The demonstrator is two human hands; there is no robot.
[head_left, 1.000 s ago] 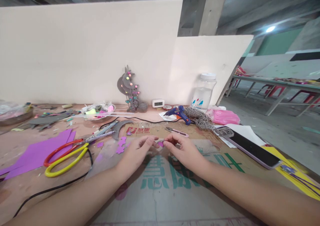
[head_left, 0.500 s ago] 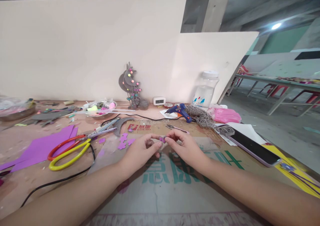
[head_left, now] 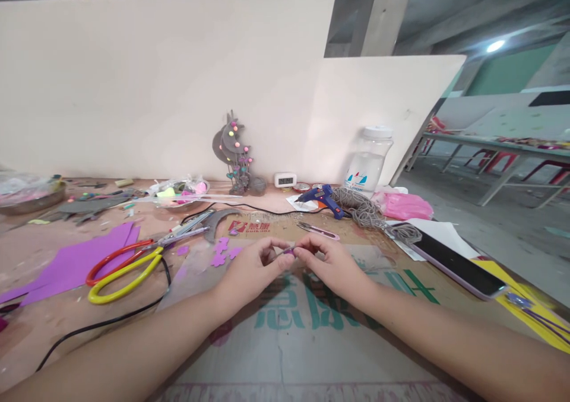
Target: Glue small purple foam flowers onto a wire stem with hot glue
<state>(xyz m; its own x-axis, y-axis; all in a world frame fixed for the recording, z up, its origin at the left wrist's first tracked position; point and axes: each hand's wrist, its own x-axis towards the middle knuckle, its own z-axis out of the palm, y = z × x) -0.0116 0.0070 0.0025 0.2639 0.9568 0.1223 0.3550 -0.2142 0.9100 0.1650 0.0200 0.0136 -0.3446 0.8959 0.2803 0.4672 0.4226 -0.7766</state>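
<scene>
Across a littered tabletop (head_left: 40,241), I remotely watch my left hand (head_left: 252,265) and right hand (head_left: 332,265) pinch a small purple piece (head_left: 291,251) between them, above printed cardboard (head_left: 285,227), near purple cutouts (head_left: 219,253).

Small purple piece (head_left: 290,251) mostly masked in the grip

The left hand (head_left: 262,265) and right hand (head_left: 328,264) cover most of it, so its outline cannot be told. Just below the grip, the hands hide part of the green lettering (head_left: 279,319). Beyond it, the small clock (head_left: 285,180) is too blurred to read. Far left, purple sheets (head_left: 80,259) and a basin (head_left: 47,200) run past the picture's edge; far right, so does a yellow sheet (head_left: 499,268).
</scene>
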